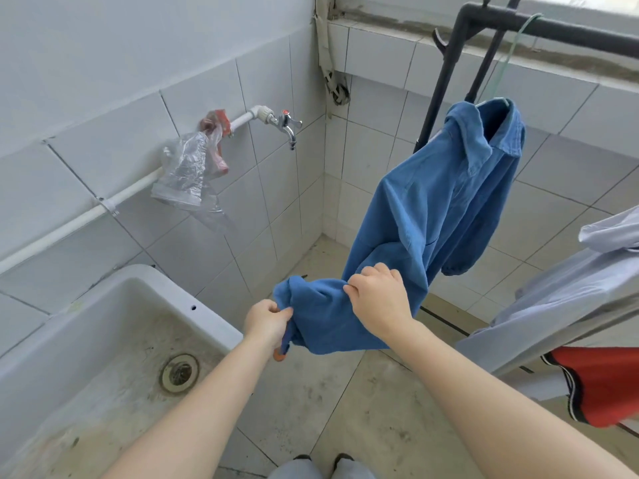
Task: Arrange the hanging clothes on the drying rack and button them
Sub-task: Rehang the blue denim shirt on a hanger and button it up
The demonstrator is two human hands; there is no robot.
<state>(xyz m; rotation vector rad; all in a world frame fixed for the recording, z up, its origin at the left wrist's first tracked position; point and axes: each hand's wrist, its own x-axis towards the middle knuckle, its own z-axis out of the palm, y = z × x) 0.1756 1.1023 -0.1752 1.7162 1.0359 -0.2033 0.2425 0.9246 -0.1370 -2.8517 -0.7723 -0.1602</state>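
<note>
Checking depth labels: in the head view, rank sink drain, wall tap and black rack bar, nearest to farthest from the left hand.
1. sink drain, lower left of the left hand.
2. wall tap, up on the tiled wall.
3. black rack bar, top right.

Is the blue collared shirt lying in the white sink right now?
No, the blue collared shirt hangs from the black metal rack, its lower hem held by the left hand and right hand.

Sink (214,326): white basin, stained, round drain. Above the sink: white pipe (69,228) along the pale tiled wall (276,202), clear plastic bag (183,171) hung on it, chrome tap (288,127). Right of the sink: grimy tiled floor (345,409). Up and right of the sink: window ledge (380,39), daylight.
</note>
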